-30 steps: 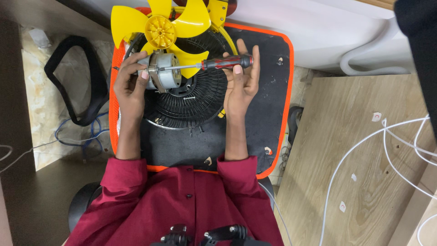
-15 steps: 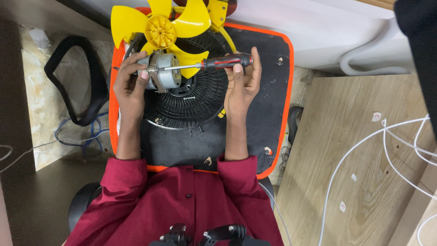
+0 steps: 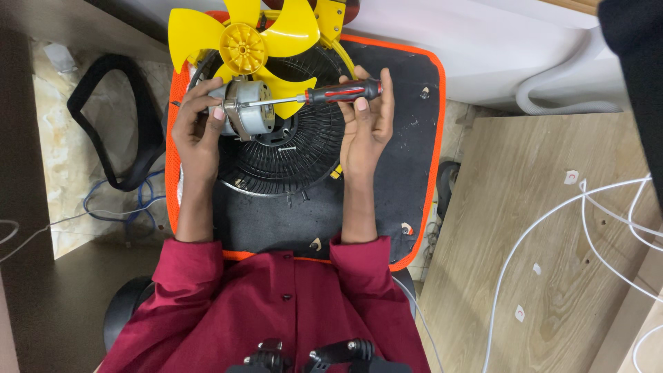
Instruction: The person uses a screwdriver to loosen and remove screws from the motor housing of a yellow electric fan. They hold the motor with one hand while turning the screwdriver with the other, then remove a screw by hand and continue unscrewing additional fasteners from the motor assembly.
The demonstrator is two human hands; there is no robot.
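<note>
— Where's the fan motor (image 3: 250, 114) sitting?

— Over the black fan grille (image 3: 290, 155), on the orange-edged mat (image 3: 414, 166), with the yellow fan blade (image 3: 242, 45) at its far end. The left hand (image 3: 199, 128) wraps it, its grip pressed around the metal casing.

— And the screwdriver (image 3: 324, 93)?

— The right hand (image 3: 364, 124) pinches the red-and-black handle, tip at the motor.

— How will it handle?

— Probably dense and smooth, so hold the casing; the blades look thin and likely to flex.
</note>
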